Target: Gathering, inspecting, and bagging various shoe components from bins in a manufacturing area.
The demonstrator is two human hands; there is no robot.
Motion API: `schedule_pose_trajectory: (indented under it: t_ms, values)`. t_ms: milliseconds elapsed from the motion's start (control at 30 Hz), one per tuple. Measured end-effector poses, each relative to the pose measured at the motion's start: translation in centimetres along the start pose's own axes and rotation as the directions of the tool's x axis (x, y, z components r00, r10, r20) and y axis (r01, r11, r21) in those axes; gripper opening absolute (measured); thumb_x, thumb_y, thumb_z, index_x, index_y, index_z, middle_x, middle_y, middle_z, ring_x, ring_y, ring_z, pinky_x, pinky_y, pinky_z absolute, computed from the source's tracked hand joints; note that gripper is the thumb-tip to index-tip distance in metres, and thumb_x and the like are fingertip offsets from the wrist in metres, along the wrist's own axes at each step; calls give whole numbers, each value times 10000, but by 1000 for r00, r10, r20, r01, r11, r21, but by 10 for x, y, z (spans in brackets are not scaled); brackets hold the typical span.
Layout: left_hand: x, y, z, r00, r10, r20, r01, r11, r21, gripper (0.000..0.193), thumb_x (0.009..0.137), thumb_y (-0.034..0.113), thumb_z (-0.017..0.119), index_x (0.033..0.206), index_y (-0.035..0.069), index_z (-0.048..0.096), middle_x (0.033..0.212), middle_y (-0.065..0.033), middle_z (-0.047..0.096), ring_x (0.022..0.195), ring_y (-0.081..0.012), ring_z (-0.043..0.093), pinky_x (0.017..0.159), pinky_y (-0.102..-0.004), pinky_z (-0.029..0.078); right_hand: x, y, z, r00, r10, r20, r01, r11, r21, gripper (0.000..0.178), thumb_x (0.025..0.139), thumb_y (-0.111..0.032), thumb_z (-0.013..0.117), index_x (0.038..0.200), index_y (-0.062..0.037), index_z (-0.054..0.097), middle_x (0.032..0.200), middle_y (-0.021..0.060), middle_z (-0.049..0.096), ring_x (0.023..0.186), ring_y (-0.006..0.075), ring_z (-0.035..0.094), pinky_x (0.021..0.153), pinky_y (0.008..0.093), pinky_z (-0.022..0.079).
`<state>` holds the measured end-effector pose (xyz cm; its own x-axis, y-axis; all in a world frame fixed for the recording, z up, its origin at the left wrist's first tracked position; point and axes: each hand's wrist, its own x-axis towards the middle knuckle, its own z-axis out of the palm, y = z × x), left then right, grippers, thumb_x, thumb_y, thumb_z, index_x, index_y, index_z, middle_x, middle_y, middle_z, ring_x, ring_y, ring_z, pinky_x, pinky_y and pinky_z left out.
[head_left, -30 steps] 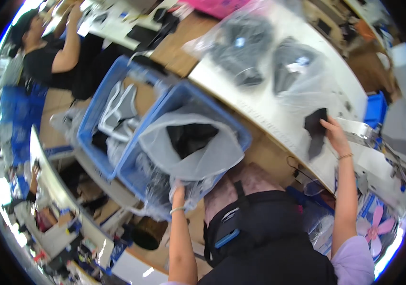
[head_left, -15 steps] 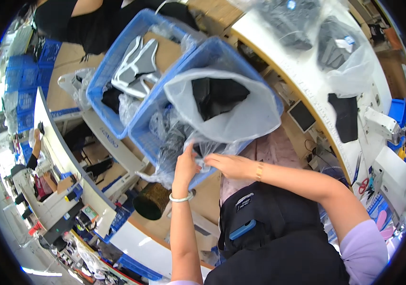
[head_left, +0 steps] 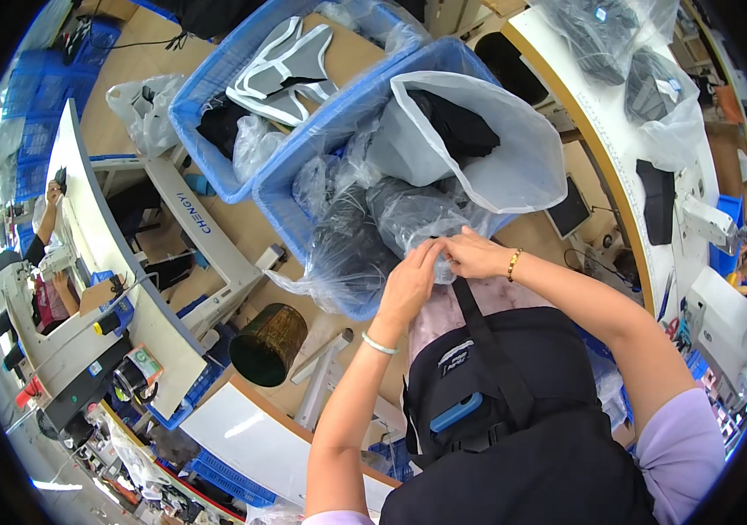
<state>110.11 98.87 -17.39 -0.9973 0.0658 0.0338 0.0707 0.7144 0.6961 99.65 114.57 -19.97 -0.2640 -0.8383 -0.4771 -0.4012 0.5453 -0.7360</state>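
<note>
we are pinching the clear bag in the blue bin, left hand and right hand closed on its near edge; tugging unevenly, we could be tearing it.

A: What is this place?
B: Workshop, sewing by the look
A: Based on?
B: White machine on the right bench, sewing type I think; grey pieces with white edging in a blue crate; dark stuff in a clear bag, next crate over
A: Production or storage?
B: Production. Another worker at the left bench, second machine beside them, blue stack of crates at far left
</note>
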Motion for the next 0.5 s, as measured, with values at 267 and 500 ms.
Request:
schedule_pose_trajectory:
  t_ms: [267,500]
  values:
    - [-21,-57,-5,938,-12,348,-13,997,70,232,767,98,534,993,116,579,707,-123,609,689,-311,594,629,-418,463,-36,-1,-18,998,33,56,-20,974,-226,394,685,-167,594,1040,-19,506,784,133,613,820,252,574,851,402,318]
    - [-18,-72,-70,925,-276,260,158,904,397,453,732,240,668,1124,82,503,751,-136,578,733,-320,550,696,-401,435,-61,2,-13,985,-94,-142,15,877,-480,271,706,-102,554,956,-5,519,944,154,576,910,274,554,885,386,375]
